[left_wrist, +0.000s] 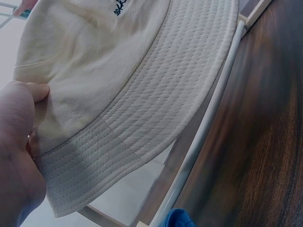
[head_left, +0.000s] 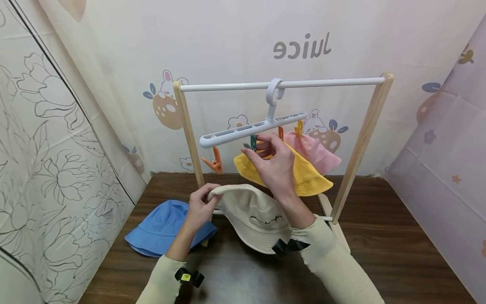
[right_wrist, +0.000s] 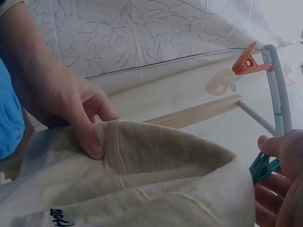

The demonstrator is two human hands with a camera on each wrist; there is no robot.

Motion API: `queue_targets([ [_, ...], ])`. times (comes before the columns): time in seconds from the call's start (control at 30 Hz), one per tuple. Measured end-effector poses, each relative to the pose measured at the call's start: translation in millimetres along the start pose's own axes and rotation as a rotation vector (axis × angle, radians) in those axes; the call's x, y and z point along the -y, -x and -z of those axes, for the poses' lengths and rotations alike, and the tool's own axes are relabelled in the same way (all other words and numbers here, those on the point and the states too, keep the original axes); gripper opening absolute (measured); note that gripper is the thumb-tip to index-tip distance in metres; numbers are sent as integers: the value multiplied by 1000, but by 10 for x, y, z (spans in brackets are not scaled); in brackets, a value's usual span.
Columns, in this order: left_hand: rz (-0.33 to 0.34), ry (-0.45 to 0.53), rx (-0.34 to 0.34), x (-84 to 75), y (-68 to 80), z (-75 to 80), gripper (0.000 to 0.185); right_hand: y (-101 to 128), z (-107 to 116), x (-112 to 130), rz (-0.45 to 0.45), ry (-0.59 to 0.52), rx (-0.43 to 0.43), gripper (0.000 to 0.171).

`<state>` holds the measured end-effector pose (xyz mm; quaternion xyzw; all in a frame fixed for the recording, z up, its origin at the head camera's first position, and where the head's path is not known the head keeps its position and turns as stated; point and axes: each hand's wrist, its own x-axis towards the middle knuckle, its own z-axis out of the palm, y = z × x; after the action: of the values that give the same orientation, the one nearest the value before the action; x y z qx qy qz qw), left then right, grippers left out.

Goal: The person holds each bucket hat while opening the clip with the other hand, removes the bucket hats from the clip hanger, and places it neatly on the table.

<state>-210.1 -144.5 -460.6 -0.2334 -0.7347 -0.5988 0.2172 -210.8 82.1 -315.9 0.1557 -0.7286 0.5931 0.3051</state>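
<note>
My left hand (head_left: 199, 206) pinches a beige bucket hat (head_left: 247, 211) near its crown edge, thumb on the outer cloth in the left wrist view. The hat hangs tilted below the white hanger (head_left: 237, 134), dark lettering on its side. My right hand (head_left: 279, 169) holds a green clothes peg (right_wrist: 262, 168) between thumb and fingers, just under the hanger bar. In the right wrist view the hat's upper fold (right_wrist: 232, 158) comes close to this peg. An orange peg (head_left: 215, 161) dangles from the hanger's left end, with nothing in it.
A yellow hat (head_left: 309, 177) and a pink hat (head_left: 322, 156) hang toward the hanger's right end, by another orange peg (head_left: 281, 133) and a yellow peg (head_left: 298, 128). A wooden rack (head_left: 362, 143) with a white rail (head_left: 334, 82) carries the hanger. A blue hat (head_left: 161, 226) lies on the table at left.
</note>
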Motion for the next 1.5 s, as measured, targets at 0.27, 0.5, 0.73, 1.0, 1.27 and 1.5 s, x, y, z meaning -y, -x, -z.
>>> queue_targets([
  [0.27, -16, -50, 4, -27, 14, 8, 13, 1, 22, -3, -7, 2, 5, 40],
  [0.5, 2, -70, -3, -37, 24, 4, 13, 10, 38, 6, 13, -9, 4, 41],
  [0.73, 21, -97, -2, -61, 38, 22, 13, 21, 29, 48, 20, -14, -21, 45],
  [1.0, 65, -121, 7, -103, 60, 28, 11, 32, 18, 53, 33, -19, -30, 45],
  [1.27, 82, -133, -1, -116, 64, 24, 12, 46, 36, 78, 14, -24, -27, 48],
  [1.5, 119, -139, -4, -147, 78, 25, 10, 66, 64, 105, 14, -14, -18, 51],
])
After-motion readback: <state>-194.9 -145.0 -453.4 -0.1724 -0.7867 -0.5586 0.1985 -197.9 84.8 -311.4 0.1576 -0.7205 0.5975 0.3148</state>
